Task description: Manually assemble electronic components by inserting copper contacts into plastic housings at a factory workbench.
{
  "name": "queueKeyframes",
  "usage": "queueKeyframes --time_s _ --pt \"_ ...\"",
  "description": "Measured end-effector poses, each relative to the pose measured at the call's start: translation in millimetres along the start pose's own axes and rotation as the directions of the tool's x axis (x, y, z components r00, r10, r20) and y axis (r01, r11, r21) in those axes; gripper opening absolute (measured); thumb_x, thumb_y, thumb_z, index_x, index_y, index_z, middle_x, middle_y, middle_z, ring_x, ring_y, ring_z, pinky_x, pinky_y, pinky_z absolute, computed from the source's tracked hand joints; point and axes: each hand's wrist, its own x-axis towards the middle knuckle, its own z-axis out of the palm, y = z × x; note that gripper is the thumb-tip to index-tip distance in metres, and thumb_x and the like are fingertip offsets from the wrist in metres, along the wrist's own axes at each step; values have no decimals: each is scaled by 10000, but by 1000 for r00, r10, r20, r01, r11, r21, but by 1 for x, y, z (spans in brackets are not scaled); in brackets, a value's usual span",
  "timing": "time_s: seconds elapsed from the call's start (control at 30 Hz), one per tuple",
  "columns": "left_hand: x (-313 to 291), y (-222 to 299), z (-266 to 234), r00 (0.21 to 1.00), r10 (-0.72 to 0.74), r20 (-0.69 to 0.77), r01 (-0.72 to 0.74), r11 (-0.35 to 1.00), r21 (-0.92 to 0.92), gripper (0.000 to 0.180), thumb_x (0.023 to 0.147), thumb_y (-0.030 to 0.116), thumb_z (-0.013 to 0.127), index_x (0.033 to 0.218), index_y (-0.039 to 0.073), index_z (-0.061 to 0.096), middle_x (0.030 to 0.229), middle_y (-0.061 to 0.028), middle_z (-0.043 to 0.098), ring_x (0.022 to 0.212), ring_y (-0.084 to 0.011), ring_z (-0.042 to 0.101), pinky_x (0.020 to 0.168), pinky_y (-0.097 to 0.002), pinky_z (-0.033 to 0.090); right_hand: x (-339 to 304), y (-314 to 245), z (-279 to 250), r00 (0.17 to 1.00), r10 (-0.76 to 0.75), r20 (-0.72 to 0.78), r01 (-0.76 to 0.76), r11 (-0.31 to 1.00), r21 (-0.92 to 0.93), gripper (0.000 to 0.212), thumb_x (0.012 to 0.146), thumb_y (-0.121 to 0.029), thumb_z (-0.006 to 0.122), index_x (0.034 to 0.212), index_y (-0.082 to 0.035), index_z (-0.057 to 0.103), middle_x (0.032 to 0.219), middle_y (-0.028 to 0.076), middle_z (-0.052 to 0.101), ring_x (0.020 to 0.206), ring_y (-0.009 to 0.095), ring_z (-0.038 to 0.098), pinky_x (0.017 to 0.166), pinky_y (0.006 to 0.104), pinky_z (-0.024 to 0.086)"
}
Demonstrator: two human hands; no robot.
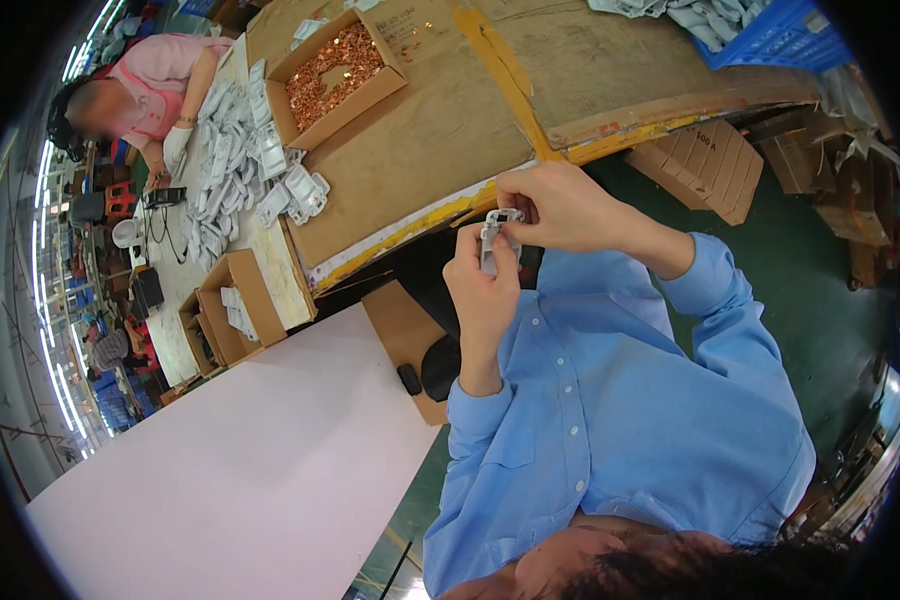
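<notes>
A small white plastic housing (489, 243) with an open, frame-like upper end is held up in front of my chest, just off the table's near edge. Round its lower part my left hand (482, 290) is closed, thumb along its face. My right hand (555, 208) pinches at its upper end, fingers curled in; any small part between those fingertips is hidden. On the brown worktable (420, 130) beyond stands a cardboard box (315, 128) of small copper-coloured metal pieces. Left of that box lies a heap of similar white plastic housings (232, 165).
A person in pink (160, 85) works at the far left. Blue crates (785, 40) with white parts stand at the back right. Cardboard cartons (705, 165) sit below the table's right side. A large white board (240, 450) spans the lower left, near an open box (240, 300).
</notes>
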Motion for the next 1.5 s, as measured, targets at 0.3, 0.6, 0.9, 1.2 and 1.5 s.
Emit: queueKeyframes --time_s 0.3,0.6,0.9,1.2,1.5 --pt "0 -2 2 1000 -3 -2 3 1000 -5 125 928 119 571 931 -6 569 679 -106 649 583 -143 634 558 -275 482 0 -3 0 999 -51 -16 50 996 -78 200 731 -181 696 801 -40 572 662 127 611 658 327 617 571 418 453" --pt "6 -13 7 999 11 -50 -10 1000 15 124 919 113 583 974 2 591 715 -120 650 617 -176 643 589 -297 494 4 2 5 1000 18 -21 -20 990 -139 195 734 -201 688 833 -58 598 735 143 643 745 363 632 624 462 472" --pt "5 -32 -9 995 -88 51 94 986 -141 210 922 181 629 983 -19 643 803 -64 643 693 -84 556 635 -235 454 32 24 -20 995 -39 94 20 981 195 204 796 -188 717 815 -14 613 667 103 618 607 204 602 576 320 473" --pt "80 -39 -87 879 -191 -437 173 982 -81 317 915 236 675 1150 75 536 860 -29 603 573 -40 476 455 -188 354 73 118 0 899 195 -392 -18 912 411 204 865 -196 666 840 5 640 678 45 616 632 94 554 589 271 458" --pt "274 -100 -240 787 -30 -616 67 997 38 437 900 200 682 1215 1 454 830 -93 609 618 -119 584 497 -222 451 70 113 11 860 52 -508 47 983 180 206 865 -250 642 824 -48 637 714 132 658 677 323 649 614 407 504"
